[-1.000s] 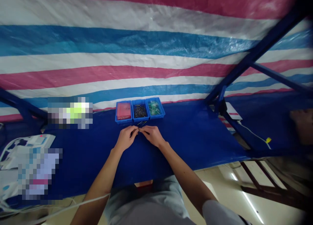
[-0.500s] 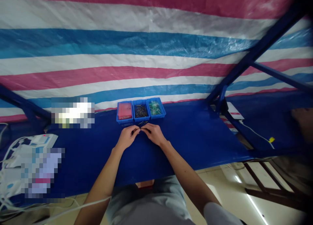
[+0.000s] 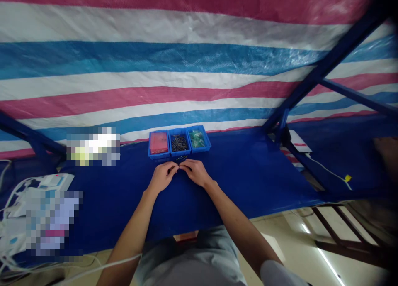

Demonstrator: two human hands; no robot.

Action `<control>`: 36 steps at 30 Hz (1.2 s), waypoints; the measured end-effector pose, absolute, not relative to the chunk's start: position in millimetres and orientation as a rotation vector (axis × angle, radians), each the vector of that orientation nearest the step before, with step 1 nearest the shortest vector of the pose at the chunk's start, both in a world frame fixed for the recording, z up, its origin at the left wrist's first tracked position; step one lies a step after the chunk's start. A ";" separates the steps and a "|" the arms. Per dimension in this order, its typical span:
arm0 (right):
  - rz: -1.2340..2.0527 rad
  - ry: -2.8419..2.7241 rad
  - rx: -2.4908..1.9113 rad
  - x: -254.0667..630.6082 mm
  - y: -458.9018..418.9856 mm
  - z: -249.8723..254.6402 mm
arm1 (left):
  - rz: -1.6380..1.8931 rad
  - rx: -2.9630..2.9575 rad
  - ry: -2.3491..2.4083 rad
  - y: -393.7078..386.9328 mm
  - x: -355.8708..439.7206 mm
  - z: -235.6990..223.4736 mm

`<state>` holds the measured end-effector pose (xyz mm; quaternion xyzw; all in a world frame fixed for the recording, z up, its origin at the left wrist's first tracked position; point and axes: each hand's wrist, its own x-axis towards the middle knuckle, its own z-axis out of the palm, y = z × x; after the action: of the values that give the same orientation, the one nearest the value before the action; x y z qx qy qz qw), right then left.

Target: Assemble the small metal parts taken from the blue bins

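My left hand (image 3: 162,176) and my right hand (image 3: 196,172) meet fingertip to fingertip above the blue tabletop (image 3: 242,174). Both are closed in a pinch; whatever lies between the fingertips is too small to make out. Just beyond them a few dark, thin screws (image 3: 182,157) lie loose on the table. Behind these stands a row of three blue bins. Flat pink-red pieces (image 3: 158,143) fill the left bin, a heap of dark screws (image 3: 179,143) the middle one, and green pieces in clear plastic (image 3: 198,138) the right one.
At the left lies a white power strip (image 3: 59,180) with cables, beside a blurred-out object (image 3: 56,223). Blue metal frame bars (image 3: 298,95) slant up at the right, near a white box (image 3: 300,140) with a cable. A striped sheet (image 3: 186,57) hangs behind the table.
The camera view has shifted slightly, so the bins and table sit a little lower. My hands stay pinched together in nearly the same place.
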<state>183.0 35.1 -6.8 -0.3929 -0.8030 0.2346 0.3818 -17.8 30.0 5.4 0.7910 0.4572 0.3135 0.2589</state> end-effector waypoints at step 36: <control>0.720 -1.773 -1.089 186.2 39.8 -13.3 | 0.971 2.016 1.288 34.0 -21.1 1.6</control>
<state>186.2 39.8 -13.3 -0.4409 -0.7181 0.2914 0.4529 -21.1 34.0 1.6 0.7505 0.4795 0.3616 0.2760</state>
